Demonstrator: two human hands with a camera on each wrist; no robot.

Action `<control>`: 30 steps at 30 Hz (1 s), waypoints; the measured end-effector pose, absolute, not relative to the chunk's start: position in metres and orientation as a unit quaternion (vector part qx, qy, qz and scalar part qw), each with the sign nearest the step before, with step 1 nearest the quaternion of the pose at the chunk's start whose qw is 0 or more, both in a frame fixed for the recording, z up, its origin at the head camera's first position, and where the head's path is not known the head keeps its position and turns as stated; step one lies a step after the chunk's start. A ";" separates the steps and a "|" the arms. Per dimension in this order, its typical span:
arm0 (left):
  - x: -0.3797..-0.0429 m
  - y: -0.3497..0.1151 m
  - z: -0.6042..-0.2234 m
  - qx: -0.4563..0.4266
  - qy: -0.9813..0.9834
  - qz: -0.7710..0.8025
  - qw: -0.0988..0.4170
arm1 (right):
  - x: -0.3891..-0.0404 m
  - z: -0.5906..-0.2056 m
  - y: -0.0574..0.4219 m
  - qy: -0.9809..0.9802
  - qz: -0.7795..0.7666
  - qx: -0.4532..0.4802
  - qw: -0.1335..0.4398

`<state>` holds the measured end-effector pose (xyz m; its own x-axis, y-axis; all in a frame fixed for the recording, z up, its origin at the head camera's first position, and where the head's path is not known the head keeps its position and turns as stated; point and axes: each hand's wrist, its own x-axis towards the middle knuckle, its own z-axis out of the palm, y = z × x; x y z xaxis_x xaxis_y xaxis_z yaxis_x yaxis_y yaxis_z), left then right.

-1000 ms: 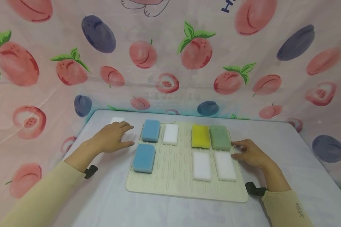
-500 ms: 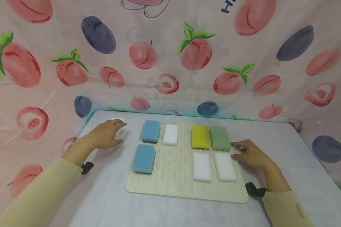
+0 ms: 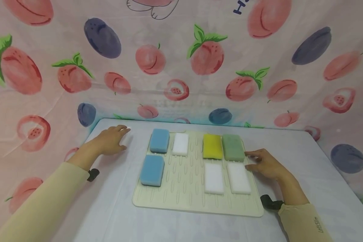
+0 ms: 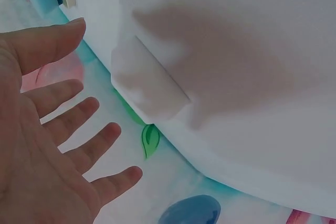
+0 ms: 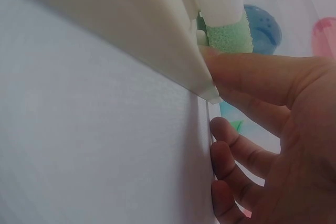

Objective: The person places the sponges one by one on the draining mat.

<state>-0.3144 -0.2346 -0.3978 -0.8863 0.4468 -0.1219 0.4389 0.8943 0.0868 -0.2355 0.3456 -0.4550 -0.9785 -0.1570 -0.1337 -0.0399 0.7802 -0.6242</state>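
Note:
My left hand [image 3: 110, 141] hovers over the table left of a cream ribbed mat [image 3: 187, 203], fingers spread and holding nothing. Below it in the left wrist view lies a white block [image 4: 149, 82], hidden behind the hand in the head view. At the mat's right edge, my right hand [image 3: 266, 164] touches the rim with extended thumb and index finger; its other fingers bend against the table. Closest to those fingertips are a green sponge [image 3: 233, 148] and a white block [image 3: 239, 178] on the mat.
Also on the mat lie a yellow sponge [image 3: 212, 147], two blue sponges with dark undersides, one far [image 3: 159, 140] and one near [image 3: 152, 170], a small white block [image 3: 180, 144] and a larger white block [image 3: 214, 178]. A fruit-print cloth [image 3: 175, 53] hangs behind the table.
My left hand has drawn away from the mat to the left and slightly back, over the white block. My right hand stays at the mat's edge.

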 end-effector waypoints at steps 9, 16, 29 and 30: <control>-0.327 -0.239 -0.402 0.204 0.974 0.031 0.097 | -0.237 -0.456 0.347 0.938 -0.329 -0.055 0.088; -0.336 -0.241 -0.402 0.192 0.974 0.035 0.116 | -0.236 -0.455 0.347 0.939 -0.326 -0.042 0.096; -0.349 -0.239 -0.400 0.184 0.969 0.038 0.160 | -0.236 -0.455 0.348 0.938 -0.331 -0.040 0.096; -0.349 -0.239 -0.400 0.184 0.969 0.040 0.162 | -0.236 -0.455 0.348 0.938 -0.331 -0.039 0.097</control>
